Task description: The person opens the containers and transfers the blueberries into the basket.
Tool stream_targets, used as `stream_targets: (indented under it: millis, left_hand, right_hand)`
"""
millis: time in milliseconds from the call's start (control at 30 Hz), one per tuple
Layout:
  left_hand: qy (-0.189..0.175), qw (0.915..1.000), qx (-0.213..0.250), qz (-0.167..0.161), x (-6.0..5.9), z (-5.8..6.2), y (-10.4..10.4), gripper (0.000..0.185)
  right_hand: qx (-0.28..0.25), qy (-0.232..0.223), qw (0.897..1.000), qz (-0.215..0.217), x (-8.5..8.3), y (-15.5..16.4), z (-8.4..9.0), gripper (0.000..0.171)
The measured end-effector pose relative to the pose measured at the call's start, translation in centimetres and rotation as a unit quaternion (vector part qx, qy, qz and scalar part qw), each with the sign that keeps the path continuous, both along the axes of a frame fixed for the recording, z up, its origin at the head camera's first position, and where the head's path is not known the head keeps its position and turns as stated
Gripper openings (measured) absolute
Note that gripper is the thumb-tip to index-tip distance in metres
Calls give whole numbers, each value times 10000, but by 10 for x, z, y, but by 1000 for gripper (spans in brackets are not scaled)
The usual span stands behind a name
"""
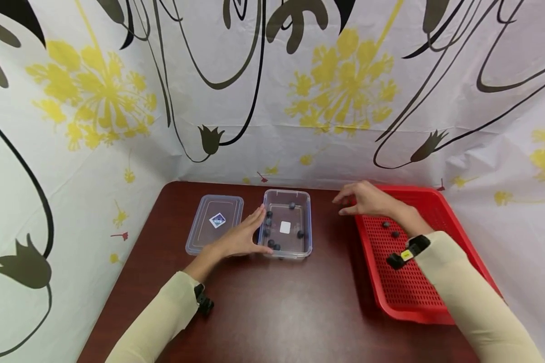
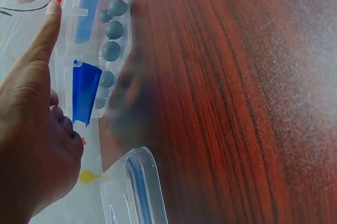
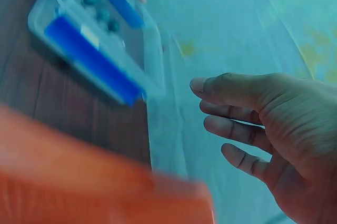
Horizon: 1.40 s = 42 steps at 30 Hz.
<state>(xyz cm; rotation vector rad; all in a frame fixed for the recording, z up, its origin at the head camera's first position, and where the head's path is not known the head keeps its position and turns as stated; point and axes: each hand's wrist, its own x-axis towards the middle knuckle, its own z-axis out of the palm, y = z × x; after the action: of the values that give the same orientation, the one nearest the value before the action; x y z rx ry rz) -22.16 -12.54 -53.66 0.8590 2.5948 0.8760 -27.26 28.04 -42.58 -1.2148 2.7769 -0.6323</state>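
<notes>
A clear plastic box stands on the dark wooden table and holds several dark blue balls. My left hand rests against the box's left wall with its fingers straight; in the left wrist view the hand lies beside the box and the balls. My right hand hovers with relaxed, empty fingers between the box and the red perforated tray. Two balls lie in the tray. The right wrist view shows the hand open, with the box beyond it.
The box's clear lid, with a blue label, lies flat to the left of the box. Patterned cloth walls close in the table at the back and both sides. The tray sits at the table's right edge.
</notes>
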Motion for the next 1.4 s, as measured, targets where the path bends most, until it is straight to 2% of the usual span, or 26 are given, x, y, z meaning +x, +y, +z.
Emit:
stream_targets:
  millis: [200,300,600,933,1167,1400]
  left_hand:
    - [-2,10000,-23,-34,3,-4,-1,130]
    - [-33,10000,17,-8,3,-3,-1,130]
    - [-83,9999,27,54,2,-2,0,129]
    - [-41,9999,100,35,2,0,2,126]
    - [-30,10000,58,72,3,1,2,126]
    - [84,9999,-74,94,1,0,2,126]
  right_hand:
    - [-186,-172,9982,549,-3,-53,-16,27]
    - [-274,-344,9963,739,-5,-76,-30,26]
    - [-74,-1177,9877,1027,-4,-127,-71,28]
    - [278,-1351,9835,1170,2,-151,-89,21]
    - [622,-1428,9808,1175,5,-161,-94,19]
    - [713,-1486,9788,1216,5,-166,-98,13]
